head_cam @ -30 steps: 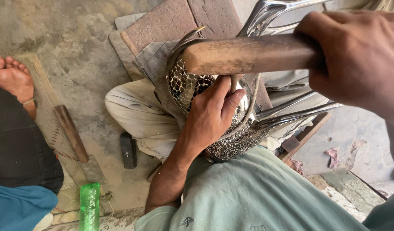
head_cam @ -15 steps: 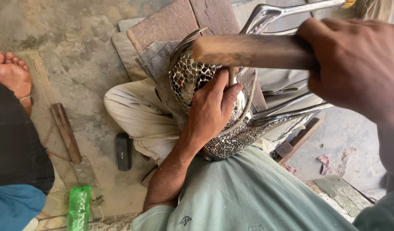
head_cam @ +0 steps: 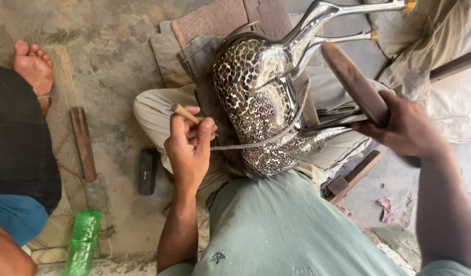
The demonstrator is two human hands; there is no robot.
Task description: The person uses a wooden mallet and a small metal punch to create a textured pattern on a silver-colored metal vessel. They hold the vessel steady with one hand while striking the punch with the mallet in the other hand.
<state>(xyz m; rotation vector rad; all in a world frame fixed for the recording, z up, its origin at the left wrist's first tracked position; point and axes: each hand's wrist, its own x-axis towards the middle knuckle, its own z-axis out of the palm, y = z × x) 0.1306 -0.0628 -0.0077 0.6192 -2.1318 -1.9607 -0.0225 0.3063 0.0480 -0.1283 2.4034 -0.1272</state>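
Punch (head_cam: 187,113) in your left hand (head_cam: 187,153), fingers closed on it, tip pointing right toward figure (head_cam: 261,102); right hand (head_cam: 404,130) grips mallet (head_cam: 355,82) above.

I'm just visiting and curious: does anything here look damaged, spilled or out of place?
Only a green plastic bottle lying on its side on the floor; no spill shows. The shiny metal animal figure lies legs-up across the lap.

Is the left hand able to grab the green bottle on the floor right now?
Probably not right away. The left hand is already holding a thin tool beside the shiny metal animal figure, and the green bottle lies well off to the side.
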